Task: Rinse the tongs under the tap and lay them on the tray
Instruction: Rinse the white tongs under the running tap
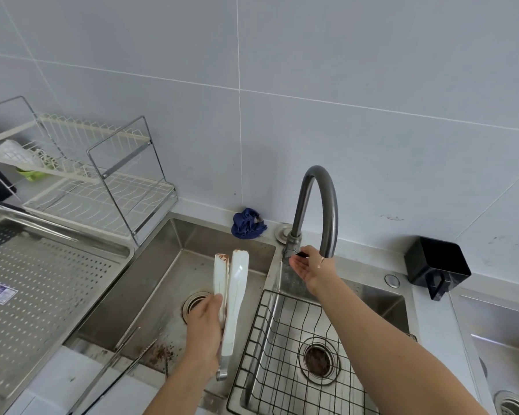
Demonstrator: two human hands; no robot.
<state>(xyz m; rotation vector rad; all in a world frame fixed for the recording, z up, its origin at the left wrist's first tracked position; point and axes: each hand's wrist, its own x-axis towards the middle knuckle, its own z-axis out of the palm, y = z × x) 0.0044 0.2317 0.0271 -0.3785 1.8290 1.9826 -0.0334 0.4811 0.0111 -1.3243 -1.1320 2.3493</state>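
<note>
1. Left hand [206,327] grips the white tongs [237,283] over the sink [162,265]; their tips point to 12 o'clock.
2. Right hand [312,266], fingers relaxed, is at the lever of the tap [315,190]; tray [57,280] at 9 o'clock.

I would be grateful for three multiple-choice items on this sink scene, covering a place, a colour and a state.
1. The white tongs are: A in the left hand, above the sink; B on the tray; C in the rack.
2. The cloth behind the sink is: A blue; B red; C yellow.
3. The tongs' tips are: A spotless; B stained brown; C wrapped.
Key: A, the hand grips their handles; A, a dark blue bundle; B, brown marks at the ends.
</note>
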